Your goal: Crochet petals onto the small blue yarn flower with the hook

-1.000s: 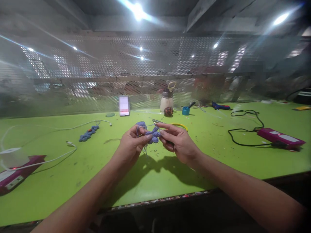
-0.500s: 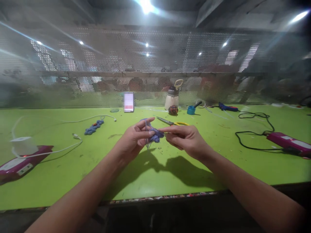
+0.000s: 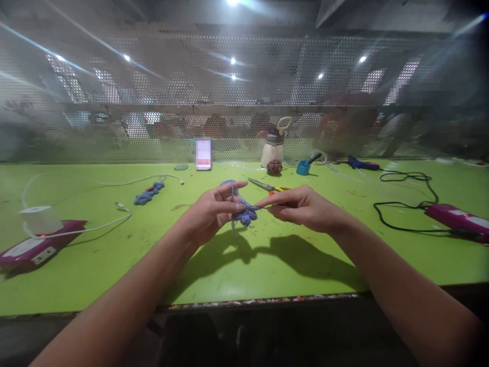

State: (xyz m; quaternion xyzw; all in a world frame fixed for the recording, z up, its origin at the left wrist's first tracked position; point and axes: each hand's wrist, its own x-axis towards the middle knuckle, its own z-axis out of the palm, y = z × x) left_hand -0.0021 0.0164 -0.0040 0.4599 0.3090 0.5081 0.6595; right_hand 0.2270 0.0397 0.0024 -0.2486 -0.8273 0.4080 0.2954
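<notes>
My left hand is closed, pinching a blue-purple crocheted piece with rounded petals between thumb and fingers. A strand of the same yarn runs over its raised index finger. My right hand is closed around a thin crochet hook, whose tip meets the upper right edge of the piece. Fingers hide most of the hook. Just behind the right hand lie yellow-handled scissors. A finished-looking blue crocheted strip with an orange spot rests to the left.
On the green table stand a phone, a bottle, a dark multicoloured ball and a teal pot. A blue glue gun lies far right. Purple power strips with cables flank both sides.
My right hand has drawn slightly right, away from the piece, and more of the hook shows between them. The petals have turned a little more into view. The camera has tilted slightly down.
</notes>
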